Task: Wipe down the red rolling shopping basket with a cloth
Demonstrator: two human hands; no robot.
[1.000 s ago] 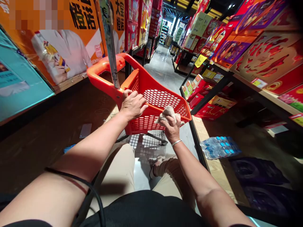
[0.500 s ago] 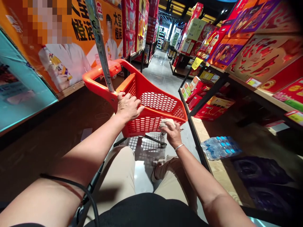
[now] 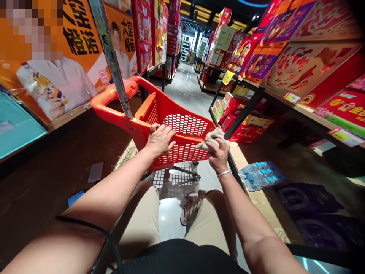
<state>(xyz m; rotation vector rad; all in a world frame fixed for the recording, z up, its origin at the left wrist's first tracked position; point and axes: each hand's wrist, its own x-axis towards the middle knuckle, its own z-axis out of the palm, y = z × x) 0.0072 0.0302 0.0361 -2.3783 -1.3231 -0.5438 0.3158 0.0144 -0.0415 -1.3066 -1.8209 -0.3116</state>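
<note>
An orange plastic shopping cart basket (image 3: pixel 185 125) stands in the aisle in front of me, its handle (image 3: pixel 114 93) at the left. My left hand (image 3: pixel 160 140) is closed over the near rim of the basket. My right hand (image 3: pixel 218 154) is closed on a crumpled beige cloth (image 3: pixel 212 136), pressed against the basket's right corner. A bracelet circles my right wrist. My legs in beige trousers show below.
Shelves with red and orange gift boxes (image 3: pixel 308 68) line the right side; a pack of water bottles (image 3: pixel 261 175) lies on the low wooden shelf. Orange posters (image 3: pixel 65 64) cover the left wall. A phone (image 3: pixel 75 198) lies at the lower left. The aisle runs ahead.
My right hand with the cloth has moved up from the basket's side wall to its right top corner. The left hand stays on the rim. The view has shifted slightly.
</note>
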